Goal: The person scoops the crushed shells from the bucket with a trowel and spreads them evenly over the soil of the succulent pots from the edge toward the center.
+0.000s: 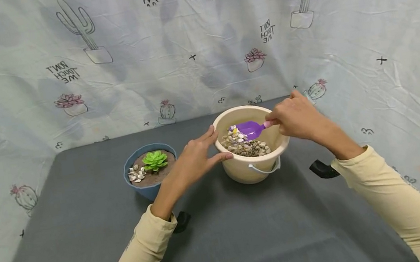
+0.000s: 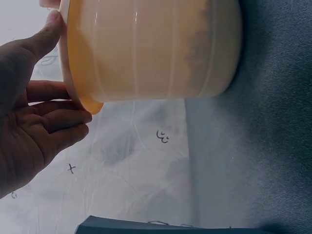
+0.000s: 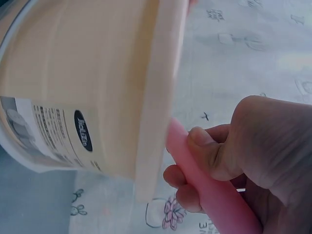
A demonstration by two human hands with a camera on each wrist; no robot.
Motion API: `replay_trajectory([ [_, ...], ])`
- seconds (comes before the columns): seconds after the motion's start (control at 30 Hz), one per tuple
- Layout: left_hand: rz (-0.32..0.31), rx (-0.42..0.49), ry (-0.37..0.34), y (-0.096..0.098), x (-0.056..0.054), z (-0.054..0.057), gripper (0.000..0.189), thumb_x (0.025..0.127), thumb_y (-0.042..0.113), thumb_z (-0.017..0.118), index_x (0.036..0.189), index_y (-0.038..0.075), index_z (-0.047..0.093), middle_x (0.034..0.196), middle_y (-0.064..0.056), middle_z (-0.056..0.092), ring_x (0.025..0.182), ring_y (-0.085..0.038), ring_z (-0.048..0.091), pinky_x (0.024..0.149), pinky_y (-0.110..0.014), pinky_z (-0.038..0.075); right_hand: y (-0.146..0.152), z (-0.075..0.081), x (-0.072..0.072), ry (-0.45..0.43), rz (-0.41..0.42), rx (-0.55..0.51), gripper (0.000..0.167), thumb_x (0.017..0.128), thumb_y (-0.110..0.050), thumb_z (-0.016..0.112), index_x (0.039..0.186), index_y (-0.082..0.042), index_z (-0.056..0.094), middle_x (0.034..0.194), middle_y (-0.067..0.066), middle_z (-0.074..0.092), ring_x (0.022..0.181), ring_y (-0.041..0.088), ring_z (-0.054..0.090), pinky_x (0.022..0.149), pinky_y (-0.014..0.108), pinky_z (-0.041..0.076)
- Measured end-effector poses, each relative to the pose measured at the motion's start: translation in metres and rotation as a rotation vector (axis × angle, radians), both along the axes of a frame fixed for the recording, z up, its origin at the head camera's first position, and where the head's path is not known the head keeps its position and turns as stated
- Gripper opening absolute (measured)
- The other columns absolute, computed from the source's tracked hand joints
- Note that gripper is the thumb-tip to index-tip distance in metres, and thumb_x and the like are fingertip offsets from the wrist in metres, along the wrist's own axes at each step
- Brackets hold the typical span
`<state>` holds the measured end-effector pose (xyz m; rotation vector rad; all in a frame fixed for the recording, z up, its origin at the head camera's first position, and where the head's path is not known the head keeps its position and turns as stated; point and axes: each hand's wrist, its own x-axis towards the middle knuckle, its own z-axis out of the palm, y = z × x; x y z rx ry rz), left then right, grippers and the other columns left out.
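Note:
My right hand [image 1: 298, 115] grips the pink handle [image 3: 209, 190] of a toy shovel, thumb laid along it. The shovel's purple blade [image 1: 251, 130] is inside a cream bucket [image 1: 245, 173], with pale shells and a yellow bit at its tip. Small shells and pebbles [image 1: 254, 148] cover the bucket's bottom. With thumb and fingers spread apart, my left hand [image 1: 194, 159] holds the bucket's rim [image 2: 65, 53] on the left side. The bucket stands upright, its white handle [image 1: 265, 170] hanging down in front.
Left of the bucket, partly behind my left forearm, stands a blue pot [image 1: 126, 175]. It holds brown soil, a green succulent [image 1: 155, 160] and a small heap of white shells [image 1: 136, 174]. A dark grey cloth [image 1: 248, 236] covers the table. Cactus-print fabric [image 1: 189, 32] hangs behind.

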<state>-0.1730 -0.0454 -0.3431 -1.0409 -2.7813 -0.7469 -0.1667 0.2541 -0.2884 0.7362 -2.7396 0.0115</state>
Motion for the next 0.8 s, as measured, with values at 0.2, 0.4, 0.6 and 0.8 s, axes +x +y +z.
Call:
replay_trajectory([
  [0.2, -0.002, 0.010, -0.023, -0.003, 0.000, 0.000, 0.085, 0.095, 0.055, 0.071, 0.158, 0.005, 0.044, 0.168, -0.017, 0.036, 0.140, -0.040, 0.056, 0.107, -0.051, 0.056, 0.008, 0.004, 0.008, -0.003, -0.020, -0.031, 0.021, 0.095, -0.015, 0.074, 0.075, -0.017, 0.073, 0.055, -0.002, 0.049, 0.055, 0.016, 0.042, 0.071, 0.041, 0.027],
  [0.4, -0.029, -0.005, -0.046, -0.014, -0.002, 0.002, 0.084, 0.098, 0.053, 0.068, 0.161, 0.007, 0.039, 0.171, -0.014, 0.032, 0.150, -0.037, 0.047, 0.117, -0.052, 0.048, 0.013, 0.010, 0.016, 0.024, -0.048, -0.057, 0.013, 0.094, -0.011, 0.075, 0.084, -0.016, 0.080, 0.061, -0.001, 0.065, 0.056, 0.015, 0.045, 0.075, 0.044, 0.032],
  [0.6, 0.018, -0.036, -0.066, -0.052, 0.003, 0.014, 0.085, 0.098, 0.051, 0.070, 0.163, 0.008, 0.035, 0.171, -0.014, 0.034, 0.155, -0.035, 0.041, 0.123, -0.054, 0.041, 0.005, 0.025, 0.024, 0.072, -0.031, -0.049, 0.011, 0.092, -0.009, 0.075, 0.091, -0.016, 0.084, 0.065, 0.002, 0.071, 0.055, 0.015, 0.053, 0.073, 0.044, 0.036],
  [0.8, 0.117, -0.051, -0.094, -0.114, 0.012, 0.018, 0.088, 0.097, 0.047, 0.072, 0.164, 0.005, 0.032, 0.172, -0.017, 0.029, 0.155, -0.041, 0.039, 0.122, -0.059, 0.039, -0.033, 0.036, 0.024, 0.119, 0.050, -0.073, 0.009, 0.095, -0.017, 0.076, 0.096, -0.015, 0.085, 0.066, 0.002, 0.071, 0.057, 0.019, 0.060, 0.073, 0.046, 0.038],
])
